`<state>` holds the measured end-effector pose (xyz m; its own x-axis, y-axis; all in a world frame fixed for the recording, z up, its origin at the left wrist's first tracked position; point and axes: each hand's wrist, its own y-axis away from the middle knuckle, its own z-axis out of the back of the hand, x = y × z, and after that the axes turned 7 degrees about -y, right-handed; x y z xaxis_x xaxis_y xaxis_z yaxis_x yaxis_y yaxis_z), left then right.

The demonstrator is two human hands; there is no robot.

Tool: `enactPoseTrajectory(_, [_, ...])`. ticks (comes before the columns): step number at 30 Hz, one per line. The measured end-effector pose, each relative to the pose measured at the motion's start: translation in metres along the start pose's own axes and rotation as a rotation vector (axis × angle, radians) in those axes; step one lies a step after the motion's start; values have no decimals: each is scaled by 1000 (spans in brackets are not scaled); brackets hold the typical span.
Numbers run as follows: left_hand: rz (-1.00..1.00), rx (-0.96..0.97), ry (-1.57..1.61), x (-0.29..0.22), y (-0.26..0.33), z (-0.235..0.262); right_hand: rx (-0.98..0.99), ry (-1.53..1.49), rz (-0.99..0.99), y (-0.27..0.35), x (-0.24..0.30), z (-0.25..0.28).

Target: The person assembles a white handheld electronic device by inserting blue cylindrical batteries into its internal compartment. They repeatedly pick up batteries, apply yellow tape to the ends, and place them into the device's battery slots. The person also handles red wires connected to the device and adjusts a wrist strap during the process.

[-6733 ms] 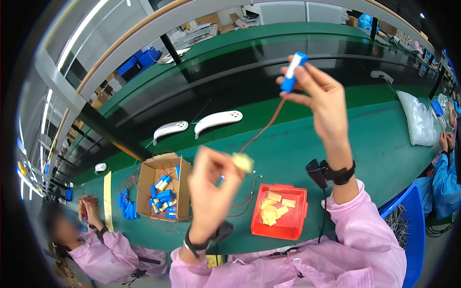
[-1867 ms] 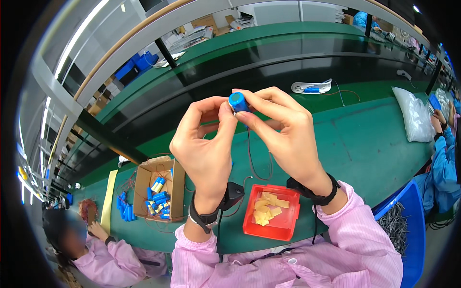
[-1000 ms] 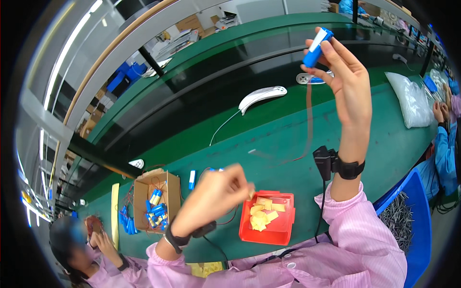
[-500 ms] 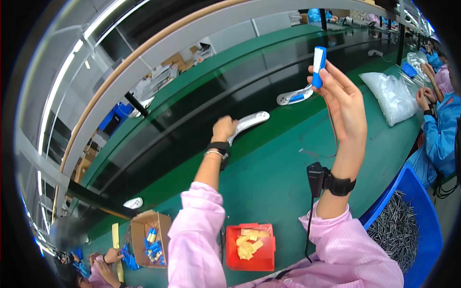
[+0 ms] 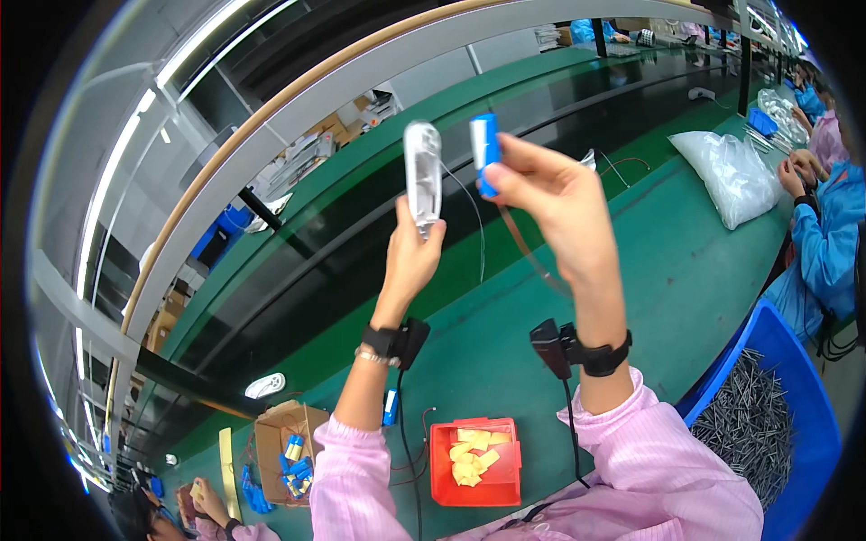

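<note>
Head view: the left hand [image 5: 411, 260] grips the low end of a white shell [image 5: 420, 167] at twelve o'clock, fingers closed on it; the right hand [image 5: 566, 203] pinches a blue tube [image 5: 491, 149] near one o'clock, open just tube-wide.

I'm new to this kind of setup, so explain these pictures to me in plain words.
There is no robot here: these are a person's two bare hands, seen by a fisheye camera worn on the head, which bends straight edges. The left hand holds a long white shell; the right hand holds a blue cylinder with a white strip and a trailing wire, close to the shell but apart from it. On the green bench stand a red tray of yellow pieces and a cardboard box of blue parts.
</note>
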<state>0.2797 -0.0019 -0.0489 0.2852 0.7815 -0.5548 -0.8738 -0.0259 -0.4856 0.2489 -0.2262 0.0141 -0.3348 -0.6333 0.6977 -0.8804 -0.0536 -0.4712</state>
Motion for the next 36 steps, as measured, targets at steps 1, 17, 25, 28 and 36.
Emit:
enactPoseTrajectory(1, [-24, -19, 96, -21, 9, 12, 13, 0, -1, 7, 3, -14])
enactPoseTrajectory(17, [46, -184, 831, -92, 109, 62, 163, 7, 54, 64, -25, -100])
enactPoseTrajectory(25, [-89, -223, 613, -88, 120, 64, 155, 221, 174, 73, -28, -106])
enactPoseTrajectory(28, [-55, -180, 579, -83, 123, 63, 131, 239, 214, 76, -32, -109])
enactPoseTrajectory(36, [24, -267, 589, -91, 140, 65, 113, 482, 389, 88, -36, -119])
